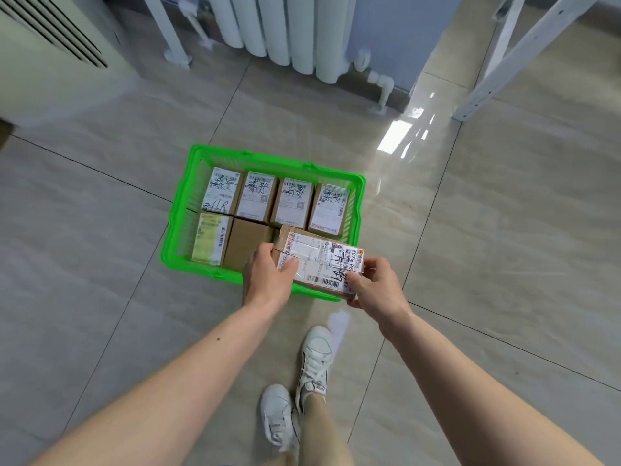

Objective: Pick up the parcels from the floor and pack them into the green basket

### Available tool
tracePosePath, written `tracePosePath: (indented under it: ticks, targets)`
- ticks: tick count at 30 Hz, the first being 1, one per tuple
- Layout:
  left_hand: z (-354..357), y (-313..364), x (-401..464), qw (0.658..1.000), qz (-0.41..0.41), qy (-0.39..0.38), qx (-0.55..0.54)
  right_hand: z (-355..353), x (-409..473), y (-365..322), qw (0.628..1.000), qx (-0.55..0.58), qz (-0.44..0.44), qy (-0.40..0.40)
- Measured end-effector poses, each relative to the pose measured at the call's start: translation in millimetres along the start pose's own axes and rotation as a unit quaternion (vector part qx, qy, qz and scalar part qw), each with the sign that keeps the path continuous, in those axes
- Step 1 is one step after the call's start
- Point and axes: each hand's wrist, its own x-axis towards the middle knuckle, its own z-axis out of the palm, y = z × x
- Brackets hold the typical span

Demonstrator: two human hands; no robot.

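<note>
Parcel [319, 264] gripped at both ends by left hand [267, 277] and right hand [376, 287], held over near right corner of green basket [188, 210]; label printed "507", barcoded. Six parcels packed inside, labels handwritten, illegible.

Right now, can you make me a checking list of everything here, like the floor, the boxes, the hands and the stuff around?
Surface: glossy grey tiled floor, with glare near the top right.
Job's things: green basket on the floor; six parcels lie inside, four labelled in the far row, two in the near row; a seventh, the held parcel, is above the near right corner.
Clutter: nothing seen; no loose parcels on the floor.
Hands: left hand and right hand grip the held parcel's ends.
Cables: nothing seen.
Surroundings: white radiator, white frame legs, cream cabinet, the person's white sneakers.
</note>
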Motion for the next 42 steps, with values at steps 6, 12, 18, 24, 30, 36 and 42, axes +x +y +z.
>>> tracePosePath:
  ticks: [6, 12, 18, 24, 30, 36, 42]
  targets:
    - [13.4, -8.3, 62.3, 0.998, 0.002, -0.003, 0.06, 30.9, 65.4, 14.8, 0.999, -0.037, 0.015, 0.009]
    - [35.7, -41.0, 114.1, 0.993, 0.017, -0.032, 0.112, 62.2, 109.3, 42.6, 0.999, -0.039, 0.022, 0.013]
    - [62.8, -75.7, 152.6, 0.971, 0.106, -0.075, 0.199, 88.3, 162.8, 74.4, 0.988, -0.148, 0.001, 0.044]
    - [81.8, -97.7, 184.9, 0.921, 0.199, -0.077, 0.326, 107.8, 195.2, 85.0, 0.965, -0.262, 0.006, 0.028]
    - [95.3, -108.8, 200.1, 0.901, 0.241, -0.076, 0.352, 119.8, 224.3, 94.4, 0.96, -0.277, -0.005, 0.039]
    - [100.7, -110.2, 216.1, 0.88, 0.27, -0.055, 0.387, 126.9, 245.8, 107.9, 0.959, -0.266, -0.049, 0.081]
    - [101.4, -121.6, 214.5, 0.847, 0.29, -0.017, 0.446, 131.5, 243.0, 117.0, 0.95, -0.289, -0.072, 0.097]
